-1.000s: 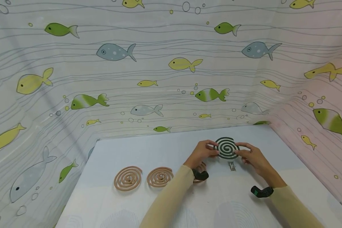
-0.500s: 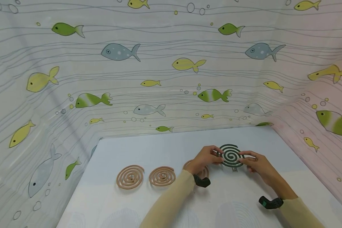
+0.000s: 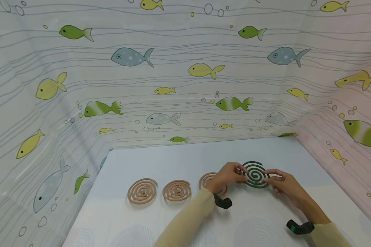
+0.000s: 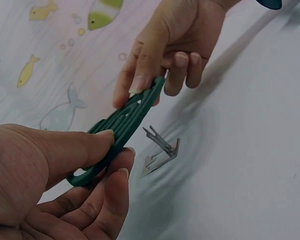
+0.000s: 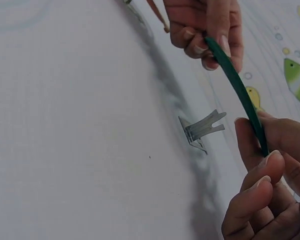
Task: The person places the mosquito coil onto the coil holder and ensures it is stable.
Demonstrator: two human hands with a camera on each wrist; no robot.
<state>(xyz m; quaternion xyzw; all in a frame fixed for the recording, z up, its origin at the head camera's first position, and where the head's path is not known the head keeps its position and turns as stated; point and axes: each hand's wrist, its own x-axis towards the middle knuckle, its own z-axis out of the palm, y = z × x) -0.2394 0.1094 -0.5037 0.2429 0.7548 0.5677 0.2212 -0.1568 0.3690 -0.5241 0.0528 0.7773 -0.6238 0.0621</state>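
Observation:
A dark green mosquito coil is held above the white table by both hands. My left hand pinches its left edge between thumb and fingers; my right hand pinches the right edge. Under the coil, a small metal coil stand with a raised forked prong sits on the table. The wrist views show a gap between coil and stand, while the head view has the stand hidden behind the coil. Beside my left wrist, a brown mosquito coil is partly covered by that hand.
Two more brown coils, a far-left one and a middle one, lie in a row on the table. Fish-patterned sheeting rises behind the table and along its sides.
Both hands have brought the green coil nearer to me and slightly right, over the metal stand. The stand, visible below the coil earlier, is now covered in the head view.

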